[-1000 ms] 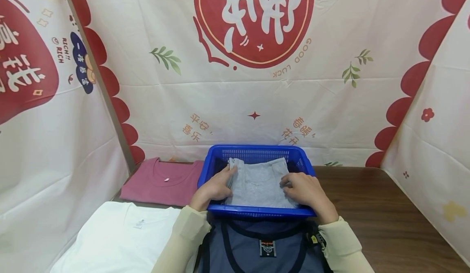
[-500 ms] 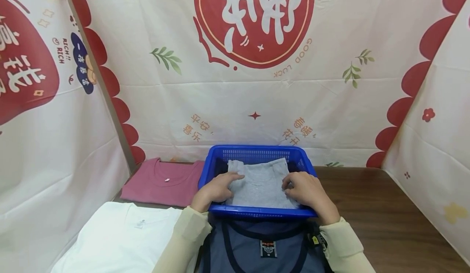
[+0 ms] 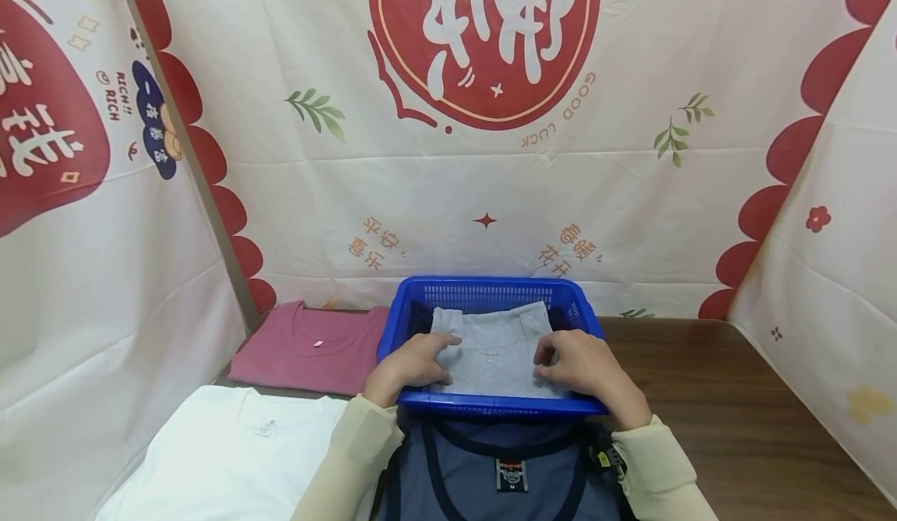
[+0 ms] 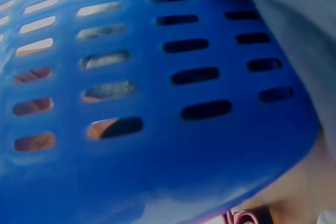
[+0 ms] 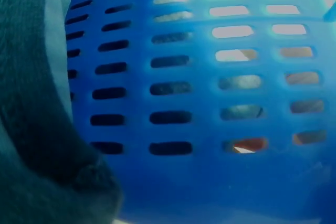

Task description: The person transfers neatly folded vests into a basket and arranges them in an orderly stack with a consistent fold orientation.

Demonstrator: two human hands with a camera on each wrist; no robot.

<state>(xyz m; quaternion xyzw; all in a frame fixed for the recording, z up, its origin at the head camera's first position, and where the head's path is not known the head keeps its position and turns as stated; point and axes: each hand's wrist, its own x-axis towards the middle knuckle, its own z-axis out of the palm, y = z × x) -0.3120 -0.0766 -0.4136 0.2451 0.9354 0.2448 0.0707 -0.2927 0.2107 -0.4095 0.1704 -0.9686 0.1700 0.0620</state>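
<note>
A folded light grey shirt (image 3: 494, 350) lies inside a blue plastic basket (image 3: 501, 405) in the head view. My left hand (image 3: 412, 361) reaches over the basket's left rim, its fingers extended onto the shirt's left side and the thumb lower down. Over the right rim, my right hand (image 3: 585, 364) touches the shirt's right side with bent fingers, a gap showing between index finger and thumb. Both wrist views show mostly the slotted basket wall (image 4: 152, 129), with blurred cloth at one edge and the fingers largely hidden behind the plastic.
A folded dark blue garment (image 3: 466, 470) with black trim lies in front of the basket. To the left are a folded pink shirt (image 3: 315, 357) and a white shirt (image 3: 238, 443). Brown wooden tabletop (image 3: 701, 396) extends rightward. Printed white cloth (image 3: 448, 186) hangs behind and at both sides.
My left fingers have moved from the shirt's left edge onto its top, and its left side has spread slightly leftward. My right thumb and index finger have parted a little.
</note>
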